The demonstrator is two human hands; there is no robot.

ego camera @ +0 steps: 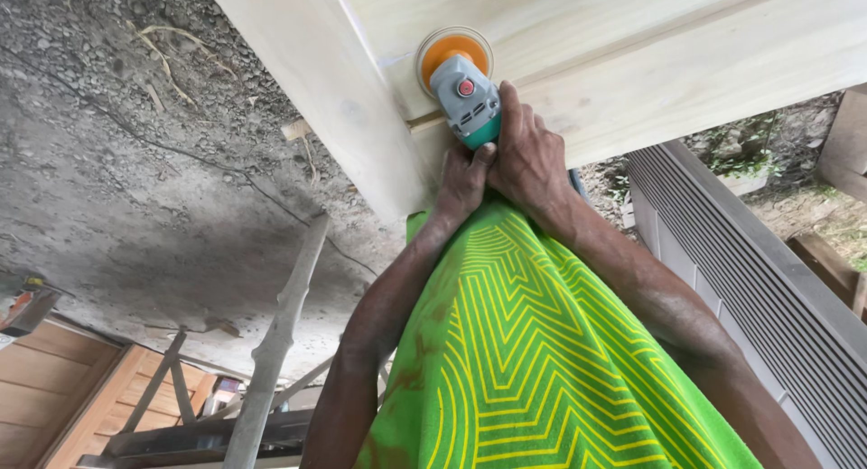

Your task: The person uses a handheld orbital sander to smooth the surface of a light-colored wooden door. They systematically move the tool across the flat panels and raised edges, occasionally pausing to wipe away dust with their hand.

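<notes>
I log both my left hand (462,182) and right hand (528,157), fingers clenched around the grey-and-green angle grinder (465,99), its orange round sanding disc (454,46) beyond my fingertips against the pale wooden door panel (632,63).

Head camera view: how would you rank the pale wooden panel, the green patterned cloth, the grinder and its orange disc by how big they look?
1. Pale wooden panel and green patterned cloth: similar; the cloth's nearness makes ranking unsure.
2. Grinder, gripped by both hands.
3. Orange disc, smallest.
</notes>
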